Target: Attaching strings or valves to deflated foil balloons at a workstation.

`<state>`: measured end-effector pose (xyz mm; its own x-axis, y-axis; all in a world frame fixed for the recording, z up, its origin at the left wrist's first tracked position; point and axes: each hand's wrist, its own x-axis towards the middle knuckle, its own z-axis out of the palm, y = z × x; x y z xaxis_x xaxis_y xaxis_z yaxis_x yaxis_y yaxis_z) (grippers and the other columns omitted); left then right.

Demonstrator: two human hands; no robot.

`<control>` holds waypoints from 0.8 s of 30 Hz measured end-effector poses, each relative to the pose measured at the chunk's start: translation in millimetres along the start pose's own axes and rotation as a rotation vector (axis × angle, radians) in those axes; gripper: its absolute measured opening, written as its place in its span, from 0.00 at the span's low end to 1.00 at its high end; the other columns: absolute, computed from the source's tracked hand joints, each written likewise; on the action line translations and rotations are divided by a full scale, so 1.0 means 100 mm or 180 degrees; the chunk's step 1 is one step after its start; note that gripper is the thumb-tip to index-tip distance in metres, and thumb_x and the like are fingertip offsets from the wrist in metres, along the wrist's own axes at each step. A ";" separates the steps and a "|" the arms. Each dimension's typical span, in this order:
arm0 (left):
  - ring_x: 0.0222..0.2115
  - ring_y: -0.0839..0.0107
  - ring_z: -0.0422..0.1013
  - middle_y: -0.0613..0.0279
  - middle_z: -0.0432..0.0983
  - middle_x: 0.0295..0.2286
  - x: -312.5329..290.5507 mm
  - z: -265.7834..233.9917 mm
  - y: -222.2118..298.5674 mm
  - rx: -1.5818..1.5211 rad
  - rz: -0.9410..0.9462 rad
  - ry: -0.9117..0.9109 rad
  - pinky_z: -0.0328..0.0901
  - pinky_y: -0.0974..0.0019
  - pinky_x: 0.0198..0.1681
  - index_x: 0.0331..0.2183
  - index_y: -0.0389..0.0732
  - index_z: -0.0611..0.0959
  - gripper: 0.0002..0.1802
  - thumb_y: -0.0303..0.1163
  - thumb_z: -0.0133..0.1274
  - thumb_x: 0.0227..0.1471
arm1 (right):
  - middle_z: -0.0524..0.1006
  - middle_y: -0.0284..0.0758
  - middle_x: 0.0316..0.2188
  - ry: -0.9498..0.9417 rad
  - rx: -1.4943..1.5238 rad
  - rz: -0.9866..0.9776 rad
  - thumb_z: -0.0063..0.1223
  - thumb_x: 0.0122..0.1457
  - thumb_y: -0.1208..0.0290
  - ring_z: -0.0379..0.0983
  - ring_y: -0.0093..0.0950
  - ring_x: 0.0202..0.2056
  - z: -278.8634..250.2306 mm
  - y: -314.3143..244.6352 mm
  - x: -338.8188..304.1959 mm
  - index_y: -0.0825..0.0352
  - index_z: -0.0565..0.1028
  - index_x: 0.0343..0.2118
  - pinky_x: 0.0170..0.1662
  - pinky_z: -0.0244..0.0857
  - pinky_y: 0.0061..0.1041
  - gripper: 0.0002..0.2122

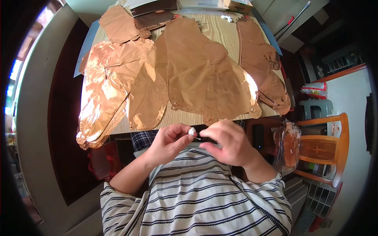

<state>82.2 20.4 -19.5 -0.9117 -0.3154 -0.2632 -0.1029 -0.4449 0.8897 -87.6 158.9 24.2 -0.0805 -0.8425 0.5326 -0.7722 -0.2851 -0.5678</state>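
Between the thumb and fingers of my left hand is a small white wound bundle, like coiled string or ribbon. A short thin pale end sticks out below it toward the right. My right hand is just beside it, slightly blurred, its thumb and fingers apart with nothing visible between them. Both hands are over my lap at the table's near edge. Past them, a large flat copper-coloured foil balloon lies on the wood-grain table. A shinier, crinkled foil balloon lies to the left.
Another copper foil balloon lies at the table's right, and a folded foil piece at the far left. Several small white bundles sit near the back. To the right stand a wooden chair and a clear plastic bag with copper-coloured contents.
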 end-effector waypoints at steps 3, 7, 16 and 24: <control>0.35 0.84 0.70 0.68 0.76 0.34 0.06 0.00 0.01 -0.0209 0.0019 -0.0038 0.66 0.79 0.38 0.40 0.31 0.79 0.09 0.26 0.52 0.59 | 0.74 0.37 0.32 -0.0107 -0.0313 -0.0306 0.65 0.45 0.77 0.73 0.34 0.31 0.13 0.07 -0.06 0.69 0.74 0.39 0.37 0.70 0.33 0.16; 0.34 0.85 0.69 0.69 0.76 0.33 0.10 0.01 0.06 -0.0118 -0.0097 -0.0085 0.66 0.80 0.37 0.39 0.31 0.79 0.10 0.28 0.53 0.59 | 0.74 0.38 0.29 0.0046 -0.0371 -0.0516 0.64 0.44 0.82 0.74 0.36 0.29 0.17 0.15 -0.06 0.70 0.75 0.36 0.35 0.71 0.33 0.14; 0.27 0.87 0.66 0.72 0.73 0.28 0.09 -0.01 0.13 0.1178 -0.0288 -0.0027 0.62 0.80 0.29 0.37 0.31 0.79 0.09 0.28 0.55 0.58 | 0.75 0.37 0.24 -0.0197 0.1004 0.1109 0.59 0.53 0.78 0.73 0.33 0.24 0.19 0.21 0.03 0.69 0.74 0.30 0.28 0.67 0.28 0.05; 0.21 0.84 0.62 0.71 0.69 0.19 0.10 0.02 0.24 0.1525 -0.0139 -0.0059 0.60 0.74 0.23 0.32 0.33 0.79 0.08 0.28 0.56 0.54 | 0.74 0.36 0.28 -0.0216 0.0946 0.1223 0.62 0.50 0.79 0.74 0.29 0.27 -0.06 0.09 0.11 0.68 0.75 0.30 0.30 0.68 0.26 0.07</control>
<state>70.0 7.8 0.2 -0.9090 -0.2882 -0.3012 -0.3089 -0.0197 0.9509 -98.9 149.3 28.7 -0.2755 -0.9374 0.2128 -0.4805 -0.0574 -0.8751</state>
